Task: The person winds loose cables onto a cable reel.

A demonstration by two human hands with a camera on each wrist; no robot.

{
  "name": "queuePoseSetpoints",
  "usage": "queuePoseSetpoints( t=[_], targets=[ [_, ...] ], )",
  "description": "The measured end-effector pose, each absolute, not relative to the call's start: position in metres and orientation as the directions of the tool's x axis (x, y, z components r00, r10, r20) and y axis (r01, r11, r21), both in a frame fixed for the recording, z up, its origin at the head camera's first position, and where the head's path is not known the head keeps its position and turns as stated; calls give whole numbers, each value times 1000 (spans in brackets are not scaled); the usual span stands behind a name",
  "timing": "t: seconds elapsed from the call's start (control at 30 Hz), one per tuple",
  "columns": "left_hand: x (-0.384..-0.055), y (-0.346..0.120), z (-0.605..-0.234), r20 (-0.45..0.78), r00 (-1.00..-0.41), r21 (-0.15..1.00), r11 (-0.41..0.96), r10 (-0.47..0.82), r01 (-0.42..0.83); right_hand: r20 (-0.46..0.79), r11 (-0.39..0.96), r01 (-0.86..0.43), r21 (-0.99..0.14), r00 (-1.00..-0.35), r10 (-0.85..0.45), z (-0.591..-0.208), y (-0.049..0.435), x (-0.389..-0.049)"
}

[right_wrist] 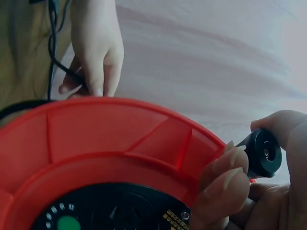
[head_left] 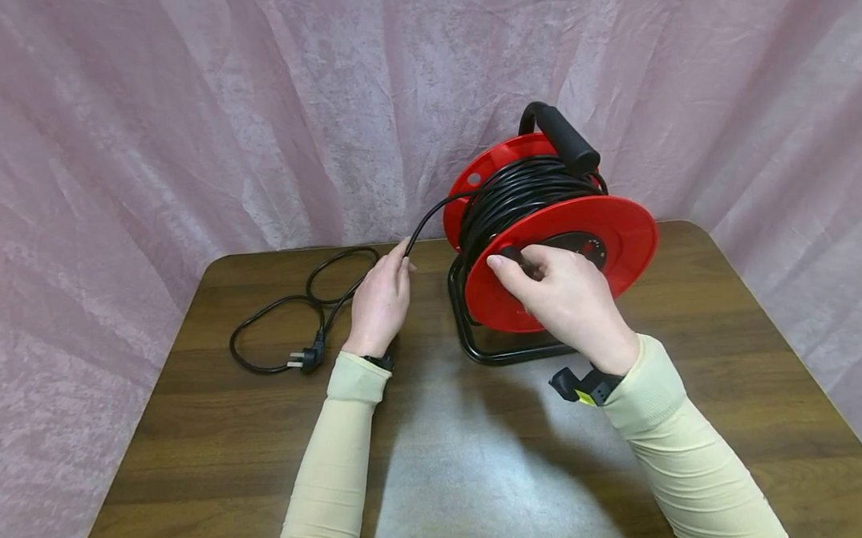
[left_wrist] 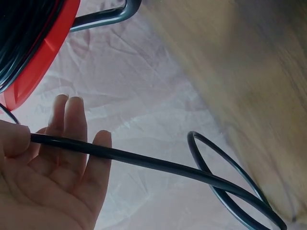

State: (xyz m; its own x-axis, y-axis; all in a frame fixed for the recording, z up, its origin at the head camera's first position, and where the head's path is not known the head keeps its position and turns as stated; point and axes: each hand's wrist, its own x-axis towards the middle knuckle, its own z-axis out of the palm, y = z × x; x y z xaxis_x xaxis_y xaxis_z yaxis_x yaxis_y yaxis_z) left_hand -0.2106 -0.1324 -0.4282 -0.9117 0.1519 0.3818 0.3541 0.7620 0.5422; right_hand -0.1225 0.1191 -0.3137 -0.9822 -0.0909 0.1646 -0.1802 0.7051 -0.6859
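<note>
A red cable reel (head_left: 627, 220) wound with black cable (head_left: 521, 189) stands on a black tube frame (head_left: 503, 356). My right hand (head_left: 569, 295) grips the small black crank knob (right_wrist: 264, 152) on the reel's near face, thumb and fingers curled round it. To the left, my left hand (head_left: 381, 295) pinches the cable (left_wrist: 144, 160) between thumb and forefinger; the other fingers lie extended beneath it in the left wrist view. From there the cable runs up to the reel. Its loose end lies looped on the table and finishes in a three-pin plug (head_left: 310, 358).
The wooden table (head_left: 215, 463) has a pink curtain (head_left: 323, 105) hanging along its back edge. A black carry handle (head_left: 570, 138) sticks up above the reel. The reel's face has a dark socket panel (right_wrist: 124, 208) with a green button (right_wrist: 68, 223).
</note>
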Motion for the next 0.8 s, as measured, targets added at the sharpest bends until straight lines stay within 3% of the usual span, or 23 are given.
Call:
queuePoseSetpoints(
  t=[0.8],
  targets=[
    [-212, -132, -427, 400, -905, 560, 743, 145, 366, 250, 736, -182, -652, -968, -18, -298, 148, -129]
  ],
)
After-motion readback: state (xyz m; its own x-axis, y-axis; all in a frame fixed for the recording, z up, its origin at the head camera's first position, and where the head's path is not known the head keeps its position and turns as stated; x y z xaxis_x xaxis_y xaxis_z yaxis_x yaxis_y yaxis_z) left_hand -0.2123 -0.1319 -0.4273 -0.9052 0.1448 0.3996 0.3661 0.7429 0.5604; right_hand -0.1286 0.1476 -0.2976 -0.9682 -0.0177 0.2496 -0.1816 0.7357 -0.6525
